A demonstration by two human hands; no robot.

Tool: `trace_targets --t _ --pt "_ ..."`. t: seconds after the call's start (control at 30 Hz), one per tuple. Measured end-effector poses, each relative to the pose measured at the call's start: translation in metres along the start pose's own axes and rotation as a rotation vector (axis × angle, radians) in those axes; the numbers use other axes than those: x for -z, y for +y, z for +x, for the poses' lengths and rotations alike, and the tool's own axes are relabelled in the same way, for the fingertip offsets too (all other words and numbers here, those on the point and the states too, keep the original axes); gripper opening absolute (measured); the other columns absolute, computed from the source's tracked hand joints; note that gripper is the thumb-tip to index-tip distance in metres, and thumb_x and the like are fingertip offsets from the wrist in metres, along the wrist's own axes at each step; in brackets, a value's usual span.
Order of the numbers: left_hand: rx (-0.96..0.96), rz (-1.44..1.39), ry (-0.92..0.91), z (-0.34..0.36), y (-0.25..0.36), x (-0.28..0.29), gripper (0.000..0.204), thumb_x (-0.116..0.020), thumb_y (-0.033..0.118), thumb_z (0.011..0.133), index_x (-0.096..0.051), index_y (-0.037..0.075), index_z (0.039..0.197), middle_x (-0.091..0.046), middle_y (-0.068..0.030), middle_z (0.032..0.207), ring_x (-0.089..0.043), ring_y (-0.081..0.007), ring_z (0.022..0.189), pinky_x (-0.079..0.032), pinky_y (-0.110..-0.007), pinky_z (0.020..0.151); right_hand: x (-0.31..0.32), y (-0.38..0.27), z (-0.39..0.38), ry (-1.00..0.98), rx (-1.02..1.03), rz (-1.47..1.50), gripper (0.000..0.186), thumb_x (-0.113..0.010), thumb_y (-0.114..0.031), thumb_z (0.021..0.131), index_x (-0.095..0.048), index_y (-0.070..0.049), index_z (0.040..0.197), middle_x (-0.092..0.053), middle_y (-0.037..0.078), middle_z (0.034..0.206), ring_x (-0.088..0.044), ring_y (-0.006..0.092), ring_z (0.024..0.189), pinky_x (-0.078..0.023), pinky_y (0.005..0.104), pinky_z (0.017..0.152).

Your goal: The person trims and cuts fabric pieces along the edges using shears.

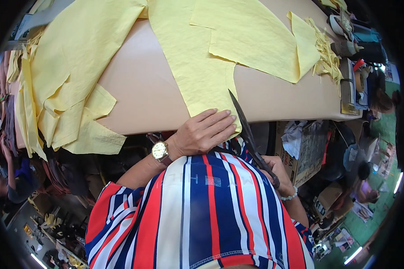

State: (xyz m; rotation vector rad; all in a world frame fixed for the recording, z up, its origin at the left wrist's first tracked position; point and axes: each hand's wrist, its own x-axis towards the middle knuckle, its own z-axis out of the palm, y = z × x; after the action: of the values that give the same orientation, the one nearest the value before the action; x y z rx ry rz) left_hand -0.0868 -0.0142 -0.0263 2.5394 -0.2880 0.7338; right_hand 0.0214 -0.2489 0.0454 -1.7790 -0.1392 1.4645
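My left hand (206, 131) lies flat with its fingers stretched over the lower end of a soft yellow sheet (177, 40), perhaps leather or thick cloth, pressing it at the table's near edge. Wrapped round the handles of long dark shears (243, 119) is my right hand (277, 167), close to my body. The blades point away from me along the sheet's right edge, beside my left fingers. I cannot make out whether an edge of the sheet sits between the blades.
More yellow pieces (87, 54) hang over the left side of the padded beige table (143, 85). On its right lie another yellow piece (260, 42) and thin yellow scraps (325, 54). A dark box (313, 150) stands below the edge. Other people (13, 179) are at far left.
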Motion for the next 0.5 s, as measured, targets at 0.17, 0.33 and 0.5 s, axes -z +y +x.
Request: trace_targets --t 0.17,0.33,0.5 --pt "-0.001 -0.006 0.002 0.0013 -0.0005 -0.0011 0.023 -0.061 0.016 0.079 -0.064 0.007 0.100 -0.063 -0.0084 0.107 -0.060 -0.0212 0.101 -0.049 -0.034 0.083 0.0010 -0.0008 -0.0023 -0.007 0.018 -0.016 0.019 -0.069 -0.015 0.075 -0.056 -0.001 0.071 -0.048 -0.006 0.057 -0.041 -0.0002 0.049 -0.028 0.0172 0.042" --pt "-0.001 -0.018 0.011 0.0020 -0.0018 -0.0011 0.023 -0.062 0.017 0.079 -0.064 0.007 0.099 -0.063 -0.0089 0.107 -0.061 -0.0208 0.099 -0.050 -0.034 0.083 0.0032 0.0032 -0.0012 -0.006 0.024 -0.048 0.019 -0.067 -0.014 0.076 -0.054 -0.003 0.067 -0.046 -0.007 0.057 -0.039 -0.0004 0.049 -0.028 0.0170 0.043" --pt "0.009 -0.028 0.026 0.0033 -0.0012 -0.0009 0.022 -0.063 0.016 0.079 -0.064 0.007 0.098 -0.064 -0.0089 0.105 -0.062 -0.0208 0.098 -0.051 -0.034 0.082 0.0019 0.0046 -0.0029 0.011 0.008 -0.021 0.019 -0.067 -0.012 0.076 -0.053 -0.004 0.066 -0.046 -0.007 0.057 -0.039 -0.0005 0.048 -0.028 0.0166 0.042"
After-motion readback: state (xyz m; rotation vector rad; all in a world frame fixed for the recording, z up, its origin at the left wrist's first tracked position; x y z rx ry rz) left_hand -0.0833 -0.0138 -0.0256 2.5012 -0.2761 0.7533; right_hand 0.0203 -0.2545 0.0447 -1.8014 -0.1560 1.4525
